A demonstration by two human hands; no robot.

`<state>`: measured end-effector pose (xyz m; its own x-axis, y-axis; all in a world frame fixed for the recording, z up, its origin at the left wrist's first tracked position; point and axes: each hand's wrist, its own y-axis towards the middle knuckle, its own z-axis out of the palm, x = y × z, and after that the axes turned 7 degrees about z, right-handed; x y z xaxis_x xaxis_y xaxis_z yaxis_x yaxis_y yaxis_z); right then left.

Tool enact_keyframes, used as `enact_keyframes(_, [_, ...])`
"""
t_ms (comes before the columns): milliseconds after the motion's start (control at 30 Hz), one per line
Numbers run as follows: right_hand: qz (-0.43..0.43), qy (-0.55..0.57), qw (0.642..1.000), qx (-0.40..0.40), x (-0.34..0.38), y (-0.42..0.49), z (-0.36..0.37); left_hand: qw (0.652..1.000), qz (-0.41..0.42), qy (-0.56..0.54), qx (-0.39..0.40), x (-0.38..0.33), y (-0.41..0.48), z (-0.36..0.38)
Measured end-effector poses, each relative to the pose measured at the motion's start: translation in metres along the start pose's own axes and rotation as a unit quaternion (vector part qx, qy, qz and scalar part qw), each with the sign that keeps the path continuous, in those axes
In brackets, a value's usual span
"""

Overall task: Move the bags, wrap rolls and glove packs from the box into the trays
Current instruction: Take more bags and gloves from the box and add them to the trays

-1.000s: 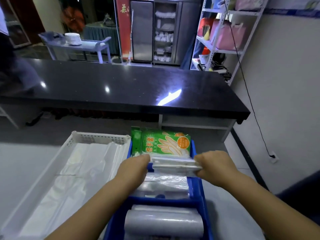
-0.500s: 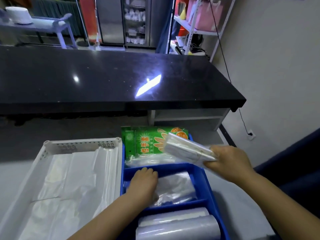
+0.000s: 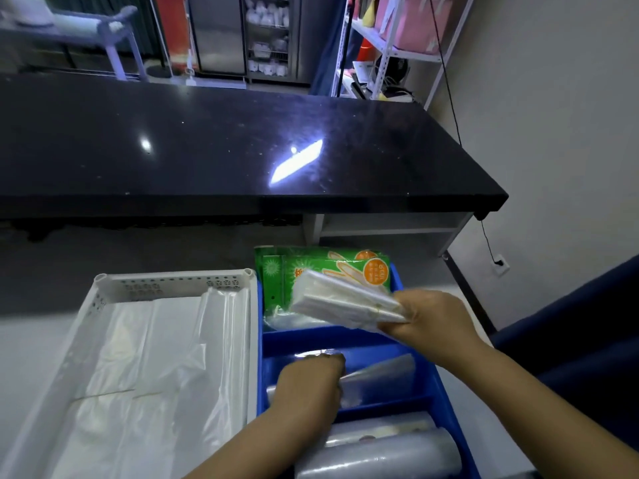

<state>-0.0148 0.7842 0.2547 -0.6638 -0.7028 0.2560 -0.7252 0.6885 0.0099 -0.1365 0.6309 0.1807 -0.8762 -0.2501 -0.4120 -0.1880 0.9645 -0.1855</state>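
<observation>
A blue divided tray (image 3: 349, 335) sits in front of me. My right hand (image 3: 432, 323) grips a flat bundle of clear plastic bags (image 3: 342, 304) above its far compartment, in front of a green glove pack (image 3: 321, 267) standing there. My left hand (image 3: 311, 385) reaches into the middle compartment and holds a clear plastic pack (image 3: 377, 378) lying in it. Wrap rolls (image 3: 380, 447) fill the near compartment. To the left, a white tray (image 3: 173, 281) holds flat translucent bags (image 3: 148, 375).
A black glossy counter (image 3: 242, 150) runs across behind the trays, with a white shelf under its right end. A wall with a socket (image 3: 499, 264) and cable is at the right. A dark blue surface (image 3: 570, 340) lies at the lower right.
The bag bundle that both hands held is now in my right hand alone, lifted and tilted. My left hand dropped into the middle compartment and took hold of the clear pack.
</observation>
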Motion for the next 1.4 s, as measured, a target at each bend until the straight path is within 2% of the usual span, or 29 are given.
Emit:
enact_keyframes(100, [-0.04,-0.079,0.995,0.044,0.01,0.007,0.015,1.0,-0.01,-0.002,0.007,-0.004,-0.01,0.0])
enact_keyframes(200, [-0.062,-0.141,0.979,0.134,0.013,0.015,0.033,1.0,-0.017,-0.018,0.005,-0.007,-0.016,-0.001])
enact_keyframes(333, [-0.056,-0.105,0.956,0.268,0.007,0.017,0.055,1.0,-0.005,0.004,0.014,-0.014,-0.019,0.002])
enact_keyframes(433, [-0.056,-0.084,0.949,0.3,0.004,0.021,0.065,0.999,-0.013,0.031,0.039,-0.018,-0.018,0.004])
enact_keyframes(600, [-0.127,-0.09,0.957,0.245,0.004,0.021,0.073,0.997,-0.035,0.051,0.036,-0.027,-0.015,0.0])
enact_keyframes(833, [-0.183,-0.107,0.96,0.182,0.0,0.022,0.075,0.991,-0.078,0.106,0.002,-0.029,-0.009,-0.005])
enact_keyframes(1000, [-0.172,-0.111,0.971,0.124,-0.011,0.019,0.062,0.987,-0.12,0.102,-0.041,-0.018,-0.012,-0.004])
enact_keyframes(1167, [-0.214,-0.062,0.975,-0.014,-0.024,0.004,0.05,0.983,-0.131,0.113,-0.061,-0.01,-0.007,-0.004])
enact_keyframes(1300, [-0.155,-0.048,0.984,0.068,-0.028,-0.002,0.053,0.981,-0.134,0.128,-0.058,-0.004,-0.003,-0.004])
enact_keyframes(1400, [-0.155,-0.059,0.983,0.081,-0.033,-0.005,0.055,0.979,-0.145,0.132,-0.051,-0.001,0.001,-0.003])
